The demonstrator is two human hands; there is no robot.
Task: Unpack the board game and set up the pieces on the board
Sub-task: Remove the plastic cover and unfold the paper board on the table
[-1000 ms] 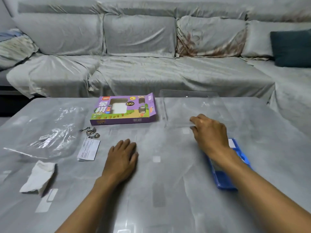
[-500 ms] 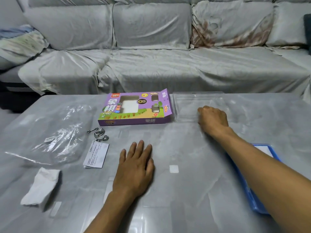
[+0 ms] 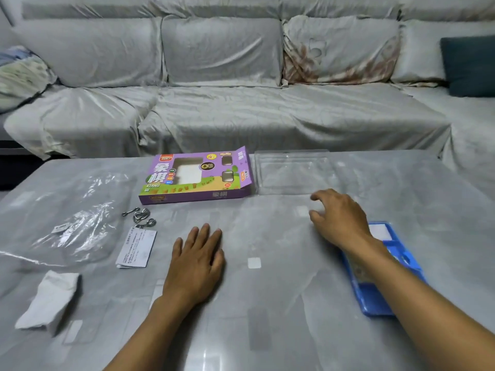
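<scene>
"XIANG QI" is printed on the purple game box (image 3: 197, 179), lying at 12 o'clock on the worktop (image 3: 267, 303). The left hand (image 3: 197, 259) is laid flat, empty. The right hand (image 3: 338, 219) is held loosely spread, empty, over a blue tray (image 3: 385, 295).

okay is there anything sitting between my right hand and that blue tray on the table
Nothing visible is in the way. The right hand hovers with loosely curled fingers just ahead of the blue tray, and its forearm crosses over the tray's left part. Only bare table lies around them.
</scene>
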